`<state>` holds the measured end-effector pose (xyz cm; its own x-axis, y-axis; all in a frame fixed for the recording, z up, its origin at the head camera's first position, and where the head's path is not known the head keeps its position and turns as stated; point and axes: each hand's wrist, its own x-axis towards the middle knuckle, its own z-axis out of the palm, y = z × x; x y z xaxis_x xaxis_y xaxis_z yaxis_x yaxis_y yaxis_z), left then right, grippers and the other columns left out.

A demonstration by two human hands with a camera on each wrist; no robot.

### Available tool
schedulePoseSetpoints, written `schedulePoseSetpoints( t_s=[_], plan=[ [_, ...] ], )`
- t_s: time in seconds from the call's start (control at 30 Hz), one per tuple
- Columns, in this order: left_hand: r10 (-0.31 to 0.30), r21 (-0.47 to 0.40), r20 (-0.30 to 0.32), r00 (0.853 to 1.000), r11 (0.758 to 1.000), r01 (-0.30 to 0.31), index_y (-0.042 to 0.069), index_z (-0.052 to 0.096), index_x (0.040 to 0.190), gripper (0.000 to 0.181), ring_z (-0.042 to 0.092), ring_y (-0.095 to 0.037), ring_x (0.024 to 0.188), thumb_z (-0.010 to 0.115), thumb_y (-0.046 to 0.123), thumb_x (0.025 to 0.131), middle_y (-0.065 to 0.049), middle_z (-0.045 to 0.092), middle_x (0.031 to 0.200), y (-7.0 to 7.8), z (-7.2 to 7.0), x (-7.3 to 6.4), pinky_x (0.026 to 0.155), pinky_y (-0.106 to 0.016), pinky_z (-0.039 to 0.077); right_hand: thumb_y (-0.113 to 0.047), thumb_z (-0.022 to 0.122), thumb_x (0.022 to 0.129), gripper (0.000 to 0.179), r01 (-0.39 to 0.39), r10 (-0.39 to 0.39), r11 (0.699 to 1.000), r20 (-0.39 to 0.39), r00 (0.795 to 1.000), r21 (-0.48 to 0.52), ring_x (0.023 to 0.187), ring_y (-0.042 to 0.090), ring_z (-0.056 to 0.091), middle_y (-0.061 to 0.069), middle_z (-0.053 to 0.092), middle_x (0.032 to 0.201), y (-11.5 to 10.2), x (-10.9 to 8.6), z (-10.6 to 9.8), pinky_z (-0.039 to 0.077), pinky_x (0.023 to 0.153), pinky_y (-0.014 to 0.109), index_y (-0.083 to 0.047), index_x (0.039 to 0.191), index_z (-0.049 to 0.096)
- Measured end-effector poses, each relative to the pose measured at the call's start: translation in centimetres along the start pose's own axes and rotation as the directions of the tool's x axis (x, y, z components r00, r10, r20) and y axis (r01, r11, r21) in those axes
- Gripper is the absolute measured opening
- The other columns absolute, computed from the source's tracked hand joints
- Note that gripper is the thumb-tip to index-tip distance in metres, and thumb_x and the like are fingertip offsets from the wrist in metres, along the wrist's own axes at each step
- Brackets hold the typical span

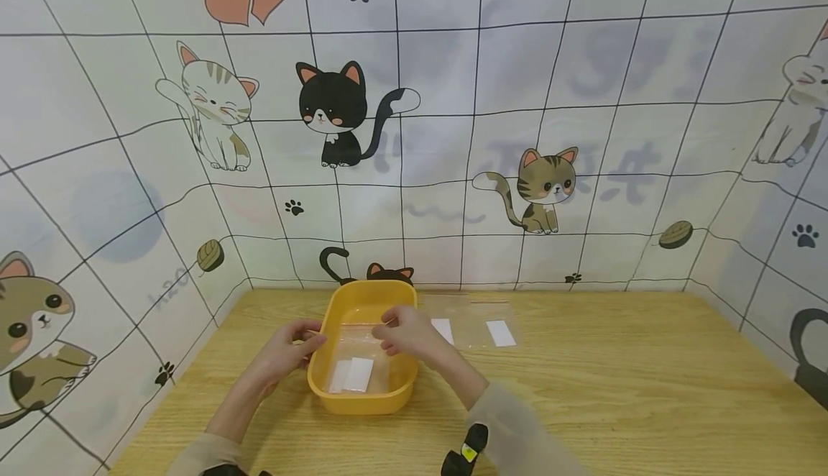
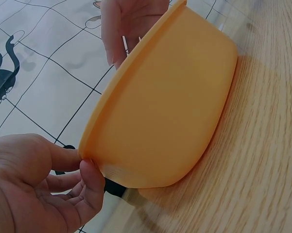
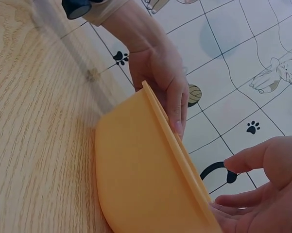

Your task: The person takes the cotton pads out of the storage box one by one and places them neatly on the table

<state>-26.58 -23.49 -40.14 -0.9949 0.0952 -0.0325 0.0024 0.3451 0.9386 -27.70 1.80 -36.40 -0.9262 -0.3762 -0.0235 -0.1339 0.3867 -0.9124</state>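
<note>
A yellow plastic basin (image 1: 364, 405) stands on the wooden table. My left hand (image 1: 284, 352) pinches its left rim between thumb and fingers; the left wrist view shows this grip on the basin wall (image 2: 170, 102) closely. Inside the basin lie clear zip bags (image 1: 380, 372) with white labels (image 1: 358, 374), overlapping. Over the basin's right side hovers my right hand (image 1: 410, 333), fingers loosely bent. In the right wrist view, the thumb and fingers of this hand (image 3: 272, 182) are spread apart near the rim, and nothing shows between them; its lower fingertips are hidden behind the rim.
Right of the basin, more clear zip bags (image 1: 475, 336) lie flat on the table (image 1: 614, 390), with white labels (image 1: 501, 333) on them. The right forearm passes in front of them. A cat-printed cloth wall (image 1: 440, 138) encloses the back and sides of the table.
</note>
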Motion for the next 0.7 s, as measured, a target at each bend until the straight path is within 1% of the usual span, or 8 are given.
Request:
schedulePoseSetpoints(
  t_s=[0.2,0.3,0.4,0.53,0.57,0.6,0.67,0.7],
  plan=[
    [0.013,-0.004,0.012,1.000,1.000,-0.013,-0.013,0.052,0.131,0.037,0.063,-0.024,0.086,0.059,0.009,0.102,-0.020,0.059,0.107,0.1,0.0,-0.1,0.070,-0.035,0.057,-0.020,0.070,0.091,0.052,-0.029,0.030,0.997,0.015,0.999,-0.071,0.083,0.028,0.071,0.016,0.069,0.104,-0.2,0.3,0.5,0.059,0.078,0.041,0.013,0.129,0.055],
    [0.022,-0.001,0.016,1.000,1.000,-0.022,-0.014,0.051,0.131,0.038,0.063,-0.025,0.087,0.059,0.010,0.103,-0.022,0.058,0.108,0.1,0.0,-0.1,0.070,-0.035,0.057,-0.020,0.071,0.091,0.054,-0.041,0.043,0.995,0.020,0.999,-0.089,0.082,0.029,0.071,0.015,0.069,0.100,-0.3,0.4,0.8,0.059,0.078,0.042,0.013,0.130,0.055],
    [0.005,-0.002,0.004,1.000,1.000,-0.005,-0.013,0.052,0.131,0.037,0.062,-0.025,0.088,0.059,0.009,0.102,-0.021,0.058,0.107,0.2,0.1,-0.1,0.071,-0.035,0.057,-0.019,0.071,0.090,0.055,-0.045,0.047,0.995,0.022,0.999,-0.091,0.080,0.032,0.070,0.016,0.069,0.094,-0.4,0.5,1.1,0.059,0.077,0.042,0.015,0.129,0.054],
    [-0.009,0.004,-0.007,1.000,1.000,0.009,-0.012,0.053,0.131,0.036,0.062,-0.026,0.089,0.060,0.009,0.102,-0.018,0.058,0.107,0.2,0.1,-0.1,0.072,-0.035,0.058,-0.021,0.072,0.091,0.060,-0.057,0.061,0.992,0.025,0.998,-0.115,0.078,0.031,0.068,0.013,0.067,0.089,-0.3,0.5,1.6,0.057,0.077,0.041,0.015,0.133,0.050],
    [-0.006,0.007,-0.004,1.000,1.000,0.006,-0.012,0.053,0.131,0.036,0.062,-0.025,0.089,0.059,0.009,0.102,-0.018,0.058,0.107,0.2,0.1,-0.1,0.073,-0.035,0.057,-0.022,0.072,0.091,0.062,-0.059,0.063,0.990,0.025,0.998,-0.126,0.079,0.030,0.068,0.014,0.067,0.091,-0.3,0.5,1.7,0.056,0.079,0.041,0.015,0.135,0.049],
    [-0.008,0.005,-0.008,1.000,1.000,0.008,-0.012,0.054,0.131,0.036,0.062,-0.025,0.089,0.059,0.009,0.102,-0.018,0.058,0.106,0.2,0.1,-0.1,0.073,-0.035,0.057,-0.023,0.072,0.091,0.063,-0.061,0.064,0.989,0.022,0.998,-0.134,0.080,0.030,0.067,0.015,0.067,0.096,-0.3,0.4,1.8,0.056,0.081,0.042,0.015,0.136,0.048],
    [-0.007,0.001,-0.008,1.000,1.000,0.007,-0.011,0.054,0.130,0.035,0.062,-0.025,0.088,0.059,0.008,0.102,-0.018,0.058,0.106,0.2,0.1,0.0,0.073,-0.034,0.057,-0.025,0.072,0.091,0.064,-0.061,0.064,0.985,0.014,0.998,-0.162,0.089,0.030,0.066,0.021,0.066,0.110,-0.2,0.4,2.0,0.053,0.089,0.046,0.015,0.136,0.048],
    [-0.002,0.005,-0.003,1.000,1.000,0.002,-0.012,0.054,0.130,0.035,0.062,-0.024,0.088,0.059,0.008,0.102,-0.019,0.058,0.107,0.2,0.1,-0.1,0.073,-0.034,0.057,-0.025,0.072,0.091,0.064,-0.063,0.066,0.983,0.010,0.998,-0.173,0.091,0.030,0.064,0.022,0.065,0.114,-0.1,0.4,2.1,0.052,0.089,0.047,0.015,0.135,0.049]
  ],
)
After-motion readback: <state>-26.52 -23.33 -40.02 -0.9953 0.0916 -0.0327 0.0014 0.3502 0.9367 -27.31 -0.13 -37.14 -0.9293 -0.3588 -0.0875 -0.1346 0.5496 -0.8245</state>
